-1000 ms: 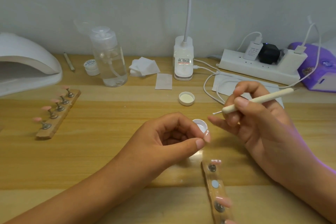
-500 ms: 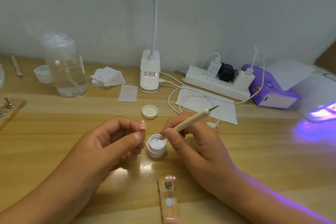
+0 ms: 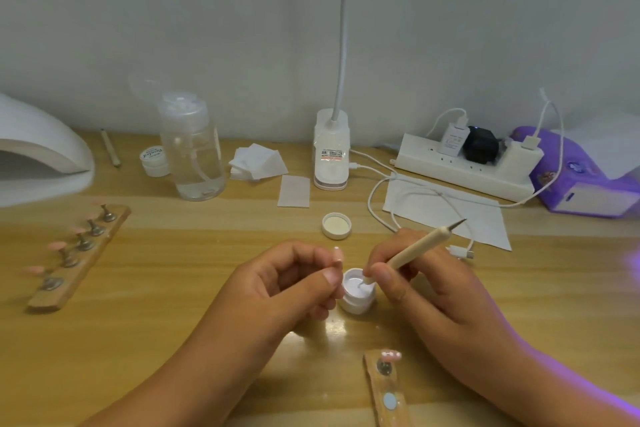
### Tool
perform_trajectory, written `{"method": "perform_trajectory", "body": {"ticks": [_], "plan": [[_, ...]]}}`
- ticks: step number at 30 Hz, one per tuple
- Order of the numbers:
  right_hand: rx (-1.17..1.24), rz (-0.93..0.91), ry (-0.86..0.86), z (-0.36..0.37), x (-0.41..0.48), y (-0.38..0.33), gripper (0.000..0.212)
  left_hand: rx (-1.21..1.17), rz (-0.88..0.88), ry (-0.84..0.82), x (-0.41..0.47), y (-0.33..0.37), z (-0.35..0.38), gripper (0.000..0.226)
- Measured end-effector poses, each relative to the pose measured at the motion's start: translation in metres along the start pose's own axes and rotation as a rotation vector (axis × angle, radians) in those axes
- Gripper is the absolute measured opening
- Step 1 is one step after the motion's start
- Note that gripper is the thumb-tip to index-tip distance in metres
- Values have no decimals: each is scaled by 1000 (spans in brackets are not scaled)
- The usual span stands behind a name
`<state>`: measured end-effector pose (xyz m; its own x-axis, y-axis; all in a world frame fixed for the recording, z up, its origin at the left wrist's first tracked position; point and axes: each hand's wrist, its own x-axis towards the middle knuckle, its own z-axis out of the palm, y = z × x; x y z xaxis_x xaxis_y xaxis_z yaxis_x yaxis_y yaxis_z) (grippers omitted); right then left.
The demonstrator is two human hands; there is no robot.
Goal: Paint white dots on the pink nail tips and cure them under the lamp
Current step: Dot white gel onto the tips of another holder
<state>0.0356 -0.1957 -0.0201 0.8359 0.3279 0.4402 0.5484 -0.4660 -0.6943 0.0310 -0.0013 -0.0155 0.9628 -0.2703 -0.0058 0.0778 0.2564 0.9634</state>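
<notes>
Where pen enters pot, right grip beside

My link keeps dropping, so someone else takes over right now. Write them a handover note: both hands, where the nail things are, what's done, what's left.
Left hand: pinches a pink nail tip beside the jar.
Right hand: grips the dotting tool, its end dipped in the open white paint jar; lid lies behind.
Near holder: one dotted tip.
Left holder: pink tips, dots too small to tell.
White lamp: far left.
Left to do: dot the held tip, then cure.
</notes>
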Motion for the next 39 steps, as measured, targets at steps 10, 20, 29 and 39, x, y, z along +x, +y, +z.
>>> {"method": "perform_trajectory", "body": {"ticks": [10, 20, 29, 39], "plan": [[144, 86, 89, -1, 1, -5, 13, 32, 32, -21, -2, 0, -2, 25], [879, 282, 271, -6, -1, -7, 10, 106, 41, -148, -6, -1, 0, 16], [960, 343, 144, -5, 0, -12, 16, 147, 19, -221, -8, 1, 1, 13], [971, 367, 91, -4, 0, -15, 11, 206, 13, -204, -10, 2, 0, 15]]}}
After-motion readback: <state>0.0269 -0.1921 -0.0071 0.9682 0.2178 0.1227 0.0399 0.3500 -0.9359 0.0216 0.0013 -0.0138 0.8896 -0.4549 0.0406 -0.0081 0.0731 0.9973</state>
